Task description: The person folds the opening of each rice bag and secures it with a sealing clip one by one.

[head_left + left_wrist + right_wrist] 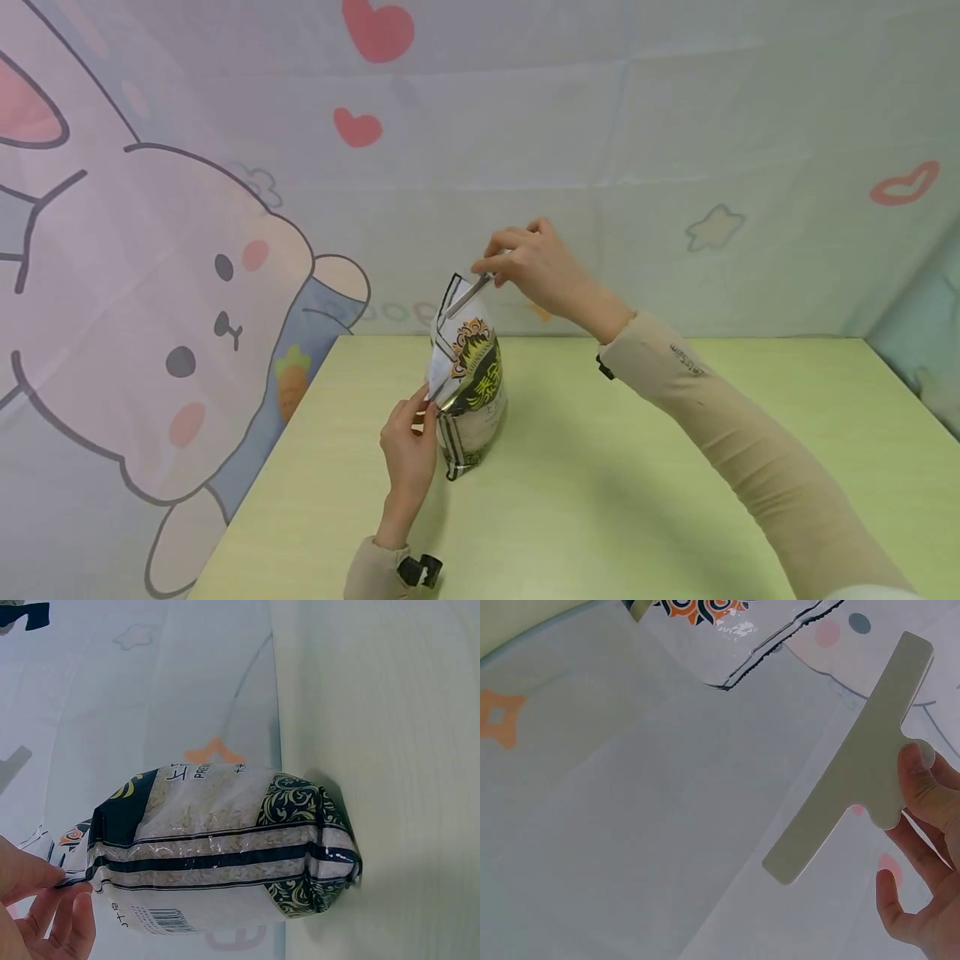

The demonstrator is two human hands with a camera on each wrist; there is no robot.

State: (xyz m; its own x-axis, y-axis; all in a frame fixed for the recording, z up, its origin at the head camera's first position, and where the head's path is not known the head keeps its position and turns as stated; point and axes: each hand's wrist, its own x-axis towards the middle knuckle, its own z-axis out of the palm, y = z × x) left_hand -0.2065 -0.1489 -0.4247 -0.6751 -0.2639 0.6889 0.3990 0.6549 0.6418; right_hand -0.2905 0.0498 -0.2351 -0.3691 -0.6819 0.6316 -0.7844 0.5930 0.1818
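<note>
A plastic bag of rice (487,417) with a dark green and orange print stands upright, its white top section (442,379) folded or flattened toward the left. My left hand (408,454) pinches the near edge of that top between thumb and fingers; the left wrist view shows the grip at the bag's end (75,879). Above the bag, my right hand (536,262) holds a pale, flat bag clip (847,761) by its rounded handle tab. The clip's long bar lies beside the bag's top edge, apart from it in the right wrist view.
The bag rests on a light yellow-green table (637,500), near its back edge. Behind hangs a cloth backdrop (525,125) printed with a rabbit, hearts and stars.
</note>
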